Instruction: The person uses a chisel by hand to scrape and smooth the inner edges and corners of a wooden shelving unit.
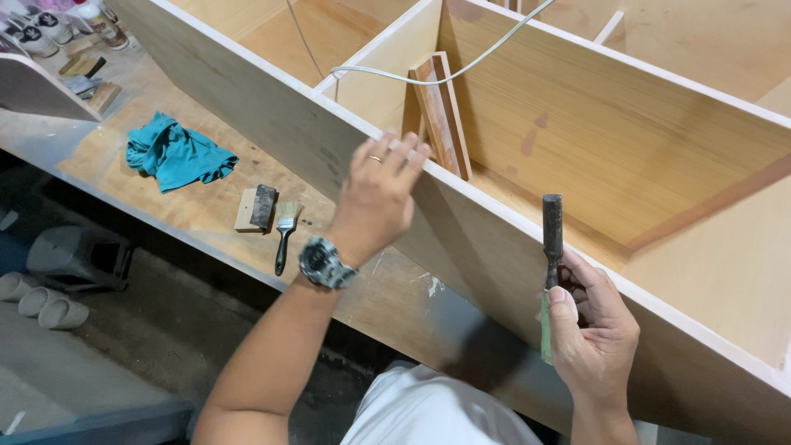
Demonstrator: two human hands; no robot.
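Observation:
My left hand (377,194) lies flat with its fingers spread on the front edge of a plywood cabinet box (577,124); a watch sits on that wrist. Just past its fingertips a small wooden board (442,115) leans against the inner divider. My right hand (589,325) grips a chisel (550,247) with a green handle, its dark blade pointing up beside the cabinet's front panel.
On the workbench (206,210) to the left lie a teal cloth (177,154), a small block with a dark pad (255,208) and a paintbrush (285,235). A white cable (461,70) crosses the cabinet. Grey containers (78,255) and cups stand on the floor.

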